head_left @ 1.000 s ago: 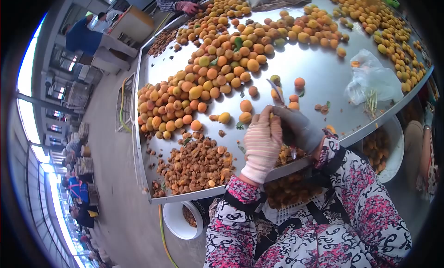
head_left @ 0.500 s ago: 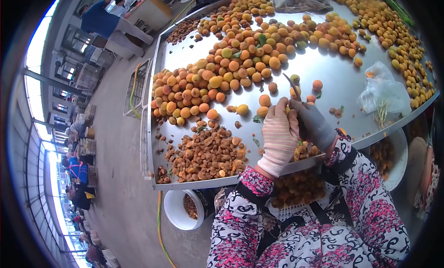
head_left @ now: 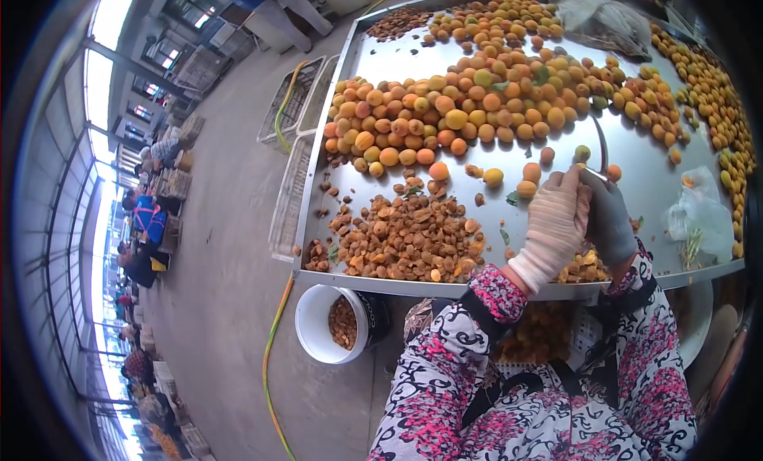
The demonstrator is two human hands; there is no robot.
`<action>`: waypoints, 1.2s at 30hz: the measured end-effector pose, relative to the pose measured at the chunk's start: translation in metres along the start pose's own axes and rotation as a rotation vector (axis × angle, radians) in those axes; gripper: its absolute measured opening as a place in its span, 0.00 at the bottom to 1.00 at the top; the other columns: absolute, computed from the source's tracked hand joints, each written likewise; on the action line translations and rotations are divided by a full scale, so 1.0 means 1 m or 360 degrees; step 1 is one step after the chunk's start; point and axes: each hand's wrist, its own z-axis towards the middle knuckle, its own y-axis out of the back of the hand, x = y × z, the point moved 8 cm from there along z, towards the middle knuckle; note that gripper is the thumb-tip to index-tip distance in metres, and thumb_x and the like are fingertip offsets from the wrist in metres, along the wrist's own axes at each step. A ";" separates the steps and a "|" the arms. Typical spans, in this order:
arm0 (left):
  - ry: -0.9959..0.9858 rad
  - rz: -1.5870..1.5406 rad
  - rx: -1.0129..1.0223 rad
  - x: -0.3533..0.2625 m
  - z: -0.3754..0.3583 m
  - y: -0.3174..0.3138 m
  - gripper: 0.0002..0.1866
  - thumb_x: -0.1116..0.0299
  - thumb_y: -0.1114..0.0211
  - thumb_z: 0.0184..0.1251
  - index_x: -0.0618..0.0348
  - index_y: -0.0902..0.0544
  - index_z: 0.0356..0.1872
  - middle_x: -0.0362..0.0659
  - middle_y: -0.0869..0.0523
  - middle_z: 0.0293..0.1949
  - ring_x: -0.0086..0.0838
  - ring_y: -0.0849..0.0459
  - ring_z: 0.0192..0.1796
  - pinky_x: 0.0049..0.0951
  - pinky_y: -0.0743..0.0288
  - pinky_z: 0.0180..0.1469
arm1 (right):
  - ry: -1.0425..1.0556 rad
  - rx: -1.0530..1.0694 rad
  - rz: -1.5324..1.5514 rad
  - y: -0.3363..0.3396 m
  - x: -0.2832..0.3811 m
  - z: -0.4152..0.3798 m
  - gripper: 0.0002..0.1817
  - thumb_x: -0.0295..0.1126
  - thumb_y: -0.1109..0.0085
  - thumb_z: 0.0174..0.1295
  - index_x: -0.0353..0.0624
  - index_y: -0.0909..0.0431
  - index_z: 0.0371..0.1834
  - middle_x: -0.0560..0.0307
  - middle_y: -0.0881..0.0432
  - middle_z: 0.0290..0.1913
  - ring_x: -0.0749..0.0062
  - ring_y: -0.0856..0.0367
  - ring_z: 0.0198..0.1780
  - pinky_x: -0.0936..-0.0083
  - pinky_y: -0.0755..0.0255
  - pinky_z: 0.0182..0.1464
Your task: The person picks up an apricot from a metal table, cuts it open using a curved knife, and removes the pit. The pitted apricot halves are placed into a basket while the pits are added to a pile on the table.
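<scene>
My left hand [head_left: 556,220], in a striped pale glove, is closed with its fingertips pressed against my right hand. What it grips is mostly hidden; a small orange patch at its fingertips looks like an apricot. My right hand [head_left: 610,222], in a grey glove, is closed around a knife, whose thin curved blade [head_left: 602,143] points up and away over the metal table [head_left: 397,155]. Close to the hands lie a few loose apricots [head_left: 532,172]. Cut apricot halves [head_left: 584,268] are partly covered by my hands at the table edge.
Whole apricots [head_left: 469,103] spread across the table's far side. Brown apricot pits [head_left: 413,234] are heaped at the near left. Plastic bags [head_left: 699,215] lie at the right. Below the edge are a white bucket [head_left: 322,334] and a basket of fruit [head_left: 536,334]. A hose [head_left: 278,326] crosses the floor.
The view has swung left, so the table and my hands appear farther right. Both hands stay together, and the knife blade stands more upright.
</scene>
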 end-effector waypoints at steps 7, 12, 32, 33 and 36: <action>-0.0016 -0.0024 -0.0177 0.005 -0.001 0.013 0.08 0.70 0.46 0.65 0.63 0.24 0.40 0.56 0.21 0.35 0.51 0.22 0.36 0.42 0.28 0.36 | -0.0416 -0.0194 0.0520 -0.009 -0.027 -0.003 0.16 0.40 0.49 0.64 0.37 0.23 0.44 0.62 0.20 0.32 0.82 0.22 0.30 0.87 0.30 0.28; 0.0178 -0.0224 -0.0095 0.034 -0.002 -0.007 0.11 0.66 0.48 0.69 0.63 0.23 0.36 0.50 0.21 0.28 0.35 0.23 0.30 0.34 0.29 0.35 | -0.0339 -0.0288 0.0259 -0.003 -0.019 -0.003 0.16 0.40 0.47 0.63 0.36 0.21 0.40 0.67 0.23 0.29 0.87 0.28 0.29 0.86 0.34 0.29; 0.0798 -0.0845 0.0538 0.042 -0.024 -0.040 0.24 0.66 0.47 0.67 0.59 0.37 0.63 0.41 0.24 0.41 0.19 0.27 0.37 0.21 0.30 0.41 | -0.0900 -0.0214 0.0565 0.014 -0.034 -0.011 0.18 0.48 0.45 0.59 0.43 0.25 0.32 0.67 0.32 0.15 0.84 0.37 0.11 0.87 0.46 0.12; 0.0649 -0.0817 0.0518 0.040 -0.024 -0.039 0.25 0.69 0.47 0.67 0.58 0.40 0.65 0.41 0.25 0.40 0.19 0.28 0.36 0.21 0.30 0.41 | -0.0996 -0.0231 0.0547 0.015 -0.035 -0.014 0.18 0.49 0.44 0.58 0.43 0.25 0.33 0.68 0.33 0.14 0.84 0.36 0.11 0.88 0.46 0.13; 0.0724 -0.0811 0.0547 0.036 -0.021 -0.036 0.22 0.70 0.52 0.70 0.58 0.39 0.64 0.40 0.26 0.45 0.18 0.27 0.36 0.17 0.29 0.38 | -0.0761 -0.0026 0.0309 0.008 -0.025 -0.008 0.19 0.46 0.41 0.56 0.39 0.25 0.37 0.63 0.26 0.21 0.82 0.29 0.20 0.86 0.36 0.21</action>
